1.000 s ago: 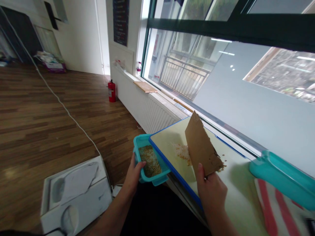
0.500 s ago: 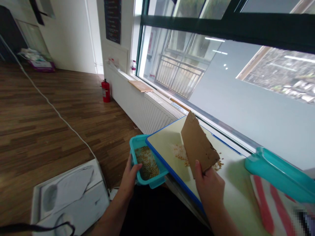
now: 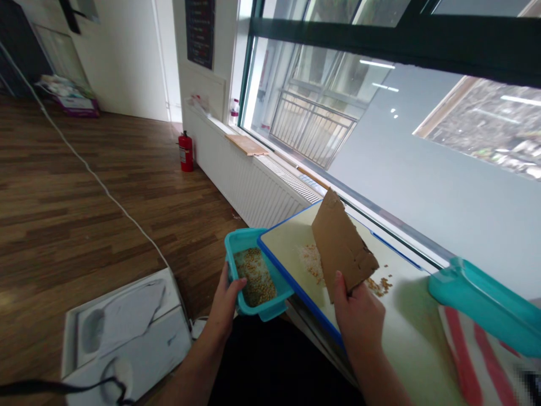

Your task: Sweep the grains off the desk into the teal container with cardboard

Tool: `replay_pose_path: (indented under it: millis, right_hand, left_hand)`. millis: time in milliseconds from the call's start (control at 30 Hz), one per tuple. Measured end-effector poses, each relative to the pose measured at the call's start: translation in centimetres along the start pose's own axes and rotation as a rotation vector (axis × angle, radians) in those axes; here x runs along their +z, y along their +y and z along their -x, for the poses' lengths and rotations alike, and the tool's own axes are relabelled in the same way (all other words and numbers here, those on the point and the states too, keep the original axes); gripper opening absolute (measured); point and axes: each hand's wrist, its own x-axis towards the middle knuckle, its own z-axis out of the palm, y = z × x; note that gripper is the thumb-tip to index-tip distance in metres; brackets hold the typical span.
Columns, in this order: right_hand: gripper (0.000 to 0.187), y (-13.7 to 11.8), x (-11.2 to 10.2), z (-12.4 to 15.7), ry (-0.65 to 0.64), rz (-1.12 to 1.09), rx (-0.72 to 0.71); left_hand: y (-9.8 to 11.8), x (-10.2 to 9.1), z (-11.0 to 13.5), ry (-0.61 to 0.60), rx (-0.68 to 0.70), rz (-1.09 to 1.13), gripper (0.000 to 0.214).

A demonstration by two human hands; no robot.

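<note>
My left hand (image 3: 225,307) grips the near rim of a teal plastic tub (image 3: 236,248) half filled with yellowish beans (image 3: 256,276), held just off the left edge of a pale table with blue edging (image 3: 296,285). My right hand (image 3: 359,321) pinches the lower corner of a torn brown cardboard piece (image 3: 340,245) standing on edge on the tabletop. A small heap of beans and white grains (image 3: 311,262) lies left of the cardboard, and a few loose beans (image 3: 380,285) lie to its right.
A second teal container (image 3: 486,307) sits at the right above a red-and-white striped cloth (image 3: 473,361). A white foam packing box (image 3: 122,332) and a cable lie on the wooden floor at left. A white radiator (image 3: 253,189) runs under the window, with a red fire extinguisher (image 3: 185,151) beyond.
The cardboard has shifted slightly across the tabletop, leaving a few beans to its right. The view has wobbled. My left hand keeps the tub at the table edge.
</note>
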Motion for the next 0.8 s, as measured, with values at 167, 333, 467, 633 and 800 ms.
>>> replay_pose_path:
  millis: [167,333,467,633,800]
  right_hand:
    - [0.065,-0.5,0.5,0.0,0.001,0.0,0.019]
    - [0.063,-0.8,0.8,-0.2,-0.026,-0.01,0.009]
    - [0.064,-0.9,1.1,-0.3,-0.038,-0.009,0.025]
    - [0.064,-1.0,1.3,-0.1,0.001,-0.004,0.036]
    - [0.061,-1.9,0.9,0.0,-0.006,-0.009,0.045]
  left_hand:
    - [0.2,0.0,0.0,-0.024,-0.009,-0.034,0.087]
    - [-0.1,-0.6,-0.3,-0.016,-0.023,-0.058,0.087]
    - [-0.1,-1.1,-0.2,-0.007,0.007,-0.051,0.082]
    - [0.3,-0.9,0.2,0.012,0.007,-0.05,0.082]
    - [0.5,-0.5,0.6,0.011,-0.049,-0.056,0.096]
